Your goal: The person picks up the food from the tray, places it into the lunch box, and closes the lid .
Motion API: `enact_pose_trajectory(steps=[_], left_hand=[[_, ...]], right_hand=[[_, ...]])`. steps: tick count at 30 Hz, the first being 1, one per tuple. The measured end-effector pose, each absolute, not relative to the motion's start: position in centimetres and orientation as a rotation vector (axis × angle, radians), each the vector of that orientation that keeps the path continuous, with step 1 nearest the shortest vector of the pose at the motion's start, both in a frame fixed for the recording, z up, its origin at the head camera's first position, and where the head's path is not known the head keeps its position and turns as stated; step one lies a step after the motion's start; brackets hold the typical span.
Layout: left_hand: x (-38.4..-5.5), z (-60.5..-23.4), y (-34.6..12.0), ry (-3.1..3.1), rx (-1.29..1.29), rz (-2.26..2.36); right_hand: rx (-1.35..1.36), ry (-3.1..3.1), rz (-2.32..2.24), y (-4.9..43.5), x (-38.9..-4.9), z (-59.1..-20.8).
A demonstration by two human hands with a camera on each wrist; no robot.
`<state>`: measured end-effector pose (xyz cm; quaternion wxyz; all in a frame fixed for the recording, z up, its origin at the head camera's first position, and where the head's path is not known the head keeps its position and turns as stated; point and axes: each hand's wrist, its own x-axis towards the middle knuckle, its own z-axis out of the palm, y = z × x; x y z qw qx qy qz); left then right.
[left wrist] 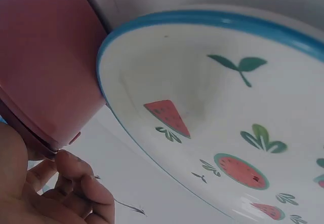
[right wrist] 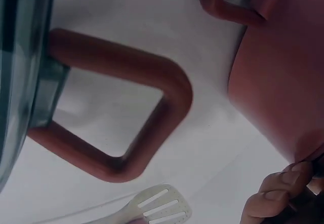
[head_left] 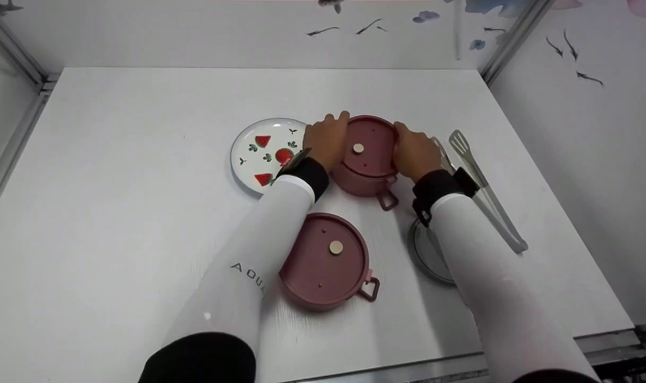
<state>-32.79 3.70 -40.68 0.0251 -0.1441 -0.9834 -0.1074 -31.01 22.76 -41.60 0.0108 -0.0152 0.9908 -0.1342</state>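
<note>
Both hands grip the dark red lid (head_left: 373, 141) of the far pot (head_left: 362, 183) from opposite sides. My left hand (head_left: 325, 139) is at its left edge; in the left wrist view its curled fingers (left wrist: 76, 165) meet the rim, where a thin dark gap shows between lid and pot wall. My right hand (head_left: 417, 153) holds the right edge, and its fingertips (right wrist: 288, 181) show at the rim in the right wrist view. Whether the lid is raised off the pot, I cannot tell. A side handle (head_left: 388, 200) sticks out toward the front.
A second lidded red pot (head_left: 328, 266) stands nearer. Left of the far pot lies a watermelon-patterned plate (head_left: 248, 159). A slotted turner (head_left: 477, 165) lies at right, with another utensil partly hidden. Beneath the right forearm sits a round grey-rimmed item (head_left: 426, 258). A red loop handle (right wrist: 177, 92) juts close by.
</note>
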Motion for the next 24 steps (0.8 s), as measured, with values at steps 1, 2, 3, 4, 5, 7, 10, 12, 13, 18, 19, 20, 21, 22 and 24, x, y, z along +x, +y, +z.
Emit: enact_pose_trajectory(steps=[1, 2, 3, 4, 5, 7, 10, 12, 13, 18, 19, 20, 21, 22, 24], left_hand=[[-32.7, -40.6, 3.7, -3.043, -0.439, -0.318], [-32.7, -40.6, 3.8, -3.046, -0.436, -0.307], [-32.7, -40.5, 3.8, -3.054, -0.434, -0.295], [-32.6, -40.5, 3.9, -3.062, -0.432, -0.280], [-32.6, -40.5, 3.9, -3.064, -0.432, -0.265], [-32.5, -40.4, 4.1, -3.067, -0.446, -0.254], [-32.5, -40.5, 4.4, -3.065, -0.509, -0.281], [-32.4, -40.8, 4.7, -3.071, -0.560, -0.317], [-32.4, -41.0, 4.8, -3.076, -0.584, -0.326], [-32.4, -41.8, 4.9, -3.142, -0.640, -0.353], [-32.4, -41.9, 4.8, -3.156, -0.645, -0.362], [-32.5, -41.9, 4.8, -3.169, -0.645, -0.367], [-32.5, -41.9, 4.8, -3.182, -0.646, -0.370], [-32.5, -41.8, 4.8, -3.198, -0.642, -0.372], [-32.6, -41.7, 4.9, -3.223, -0.625, -0.376]], right_hand=[[-0.045, 3.092, -0.420, 22.7, -31.0, -41.5], [-0.043, 3.093, -0.415, 22.7, -30.9, -41.5], [-0.044, 3.092, -0.405, 22.7, -30.9, -41.4], [-0.042, 3.092, -0.391, 22.6, -30.9, -41.4], [-0.041, 3.095, -0.387, 22.5, -30.8, -41.4], [-0.036, 3.109, -0.421, 22.3, -30.9, -41.4], [-0.076, 3.119, -0.525, 21.9, -31.1, -41.8], [-0.132, 3.094, -0.580, 21.9, -31.3, -42.1], [-0.164, 3.081, -0.583, 21.9, -31.3, -42.4], [-0.262, 3.016, -0.523, 21.9, -31.4, -43.4], [-0.279, 3.015, -0.515, 21.9, -31.4, -43.4], [-0.291, 3.013, -0.510, 21.9, -31.4, -43.5], [-0.307, 3.011, -0.503, 21.8, -31.5, -43.4], [-0.319, 3.005, -0.501, 21.8, -31.5, -43.4], [-0.327, 2.991, -0.510, 21.8, -31.6, -43.2]])
